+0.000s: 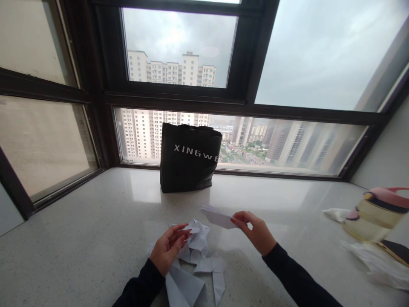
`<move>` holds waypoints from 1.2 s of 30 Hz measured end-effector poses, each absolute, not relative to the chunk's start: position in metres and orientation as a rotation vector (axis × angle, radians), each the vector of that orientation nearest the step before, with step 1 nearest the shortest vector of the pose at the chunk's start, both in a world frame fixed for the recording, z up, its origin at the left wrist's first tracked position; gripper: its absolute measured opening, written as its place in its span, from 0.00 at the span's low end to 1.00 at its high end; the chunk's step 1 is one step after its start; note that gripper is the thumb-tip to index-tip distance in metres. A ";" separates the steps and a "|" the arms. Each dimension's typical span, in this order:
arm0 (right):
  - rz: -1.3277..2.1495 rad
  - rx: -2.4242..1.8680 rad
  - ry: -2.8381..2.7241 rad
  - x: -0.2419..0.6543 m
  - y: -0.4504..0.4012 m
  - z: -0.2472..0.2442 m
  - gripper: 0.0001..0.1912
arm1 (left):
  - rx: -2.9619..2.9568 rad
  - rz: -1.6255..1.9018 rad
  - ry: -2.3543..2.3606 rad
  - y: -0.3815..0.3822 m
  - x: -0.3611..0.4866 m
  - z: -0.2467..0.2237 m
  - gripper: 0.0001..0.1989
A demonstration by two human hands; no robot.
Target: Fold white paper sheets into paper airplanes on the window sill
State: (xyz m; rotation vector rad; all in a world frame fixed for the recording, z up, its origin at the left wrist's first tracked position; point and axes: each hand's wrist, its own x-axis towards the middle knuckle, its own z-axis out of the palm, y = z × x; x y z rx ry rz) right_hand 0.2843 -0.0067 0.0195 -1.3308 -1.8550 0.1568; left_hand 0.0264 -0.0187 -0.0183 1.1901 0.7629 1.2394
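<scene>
My right hand [255,232] is pinching a folded sheet of white paper [219,217] between thumb and fingers, holding it raised above the counter. The folded layers show along its upper left edge. To its left, my left hand [168,247] hovers at a heap of folded white paper pieces [200,243]. Its fingers are loosely curled, with the thumb a little apart, and nothing is plainly gripped. A larger folded paper [185,288] and an angled paper strip [218,277] lie at the near side of the heap. My left hand and wrist hide part of the pile.
A black bag [190,164] with white lettering stands upright by the window. At the right are a pale yellow bottle [372,219] with a pink lid, crumpled clear plastic [377,262] and a dark flat object [396,251]. Everything rests on a speckled white counter [96,230].
</scene>
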 end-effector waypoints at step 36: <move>0.353 -1.431 -2.016 0.328 -0.029 -0.017 0.12 | 2.944 0.182 1.290 0.006 0.141 -0.006 0.08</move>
